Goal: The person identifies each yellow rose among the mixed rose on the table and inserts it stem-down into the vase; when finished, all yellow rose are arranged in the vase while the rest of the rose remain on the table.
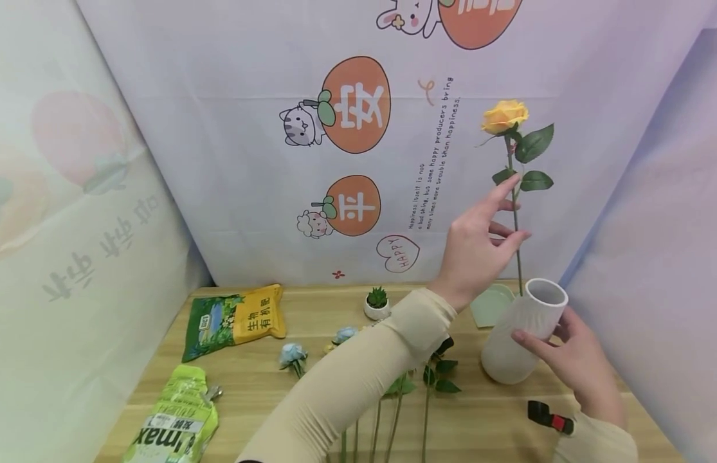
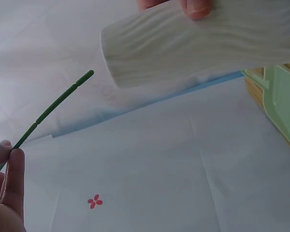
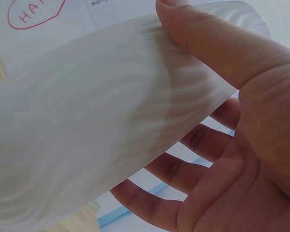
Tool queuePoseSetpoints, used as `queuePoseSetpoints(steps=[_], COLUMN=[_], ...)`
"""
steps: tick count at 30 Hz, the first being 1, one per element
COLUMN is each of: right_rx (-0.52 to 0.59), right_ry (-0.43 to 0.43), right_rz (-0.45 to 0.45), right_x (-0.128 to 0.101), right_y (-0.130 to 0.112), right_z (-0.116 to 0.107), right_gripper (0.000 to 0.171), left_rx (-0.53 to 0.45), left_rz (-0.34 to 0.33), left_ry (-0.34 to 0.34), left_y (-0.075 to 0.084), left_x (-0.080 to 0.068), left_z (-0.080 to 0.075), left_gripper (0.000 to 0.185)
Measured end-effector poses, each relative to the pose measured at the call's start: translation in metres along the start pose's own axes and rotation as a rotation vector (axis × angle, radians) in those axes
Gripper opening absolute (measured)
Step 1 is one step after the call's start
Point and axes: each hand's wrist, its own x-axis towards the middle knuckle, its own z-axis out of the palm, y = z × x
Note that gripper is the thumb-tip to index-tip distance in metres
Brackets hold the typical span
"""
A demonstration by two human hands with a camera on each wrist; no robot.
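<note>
My left hand [image 1: 480, 247] pinches the stem of a yellow artificial rose [image 1: 505, 117] between thumb and fingers, bloom up and green leaves below it. In the left wrist view the bare end of the green stem [image 2: 58, 102] is just short of the mouth of a white vase [image 2: 183, 48]. My right hand [image 1: 580, 360] grips this ribbed vase [image 1: 517, 344], thumb on one side and fingers round the other. The vase leans to the right, its round opening facing up. Close up in the right wrist view, the thumb [image 3: 208, 36] lies along the vase's wavy side.
More artificial flowers lie on the wooden table, among them a light blue bloom [image 1: 292, 354], partly behind my left sleeve. A small potted succulent [image 1: 377, 302], a green tray [image 1: 490, 307], a yellow-green soil bag [image 1: 236, 320] and a lime bag [image 1: 175, 418] stand about. Printed cloth walls enclose the table.
</note>
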Motion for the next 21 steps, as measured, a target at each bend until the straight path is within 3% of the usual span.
queuePoseSetpoints(steps=[10,21], right_rx=[-0.005,-0.012], right_ry=[-0.006,-0.014], right_rz=[-0.008,0.008], right_x=[0.001,0.0], right_y=[-0.001,-0.001], right_z=[0.002,0.001], right_gripper=[0.09,0.093], left_rx=[-0.013,0.04], left_rz=[-0.012,-0.023], left_ry=[0.009,-0.042], left_y=[-0.003,-0.018], left_x=[-0.001,-0.018], left_z=[0.025,0.04], left_gripper=[0.083,0.08])
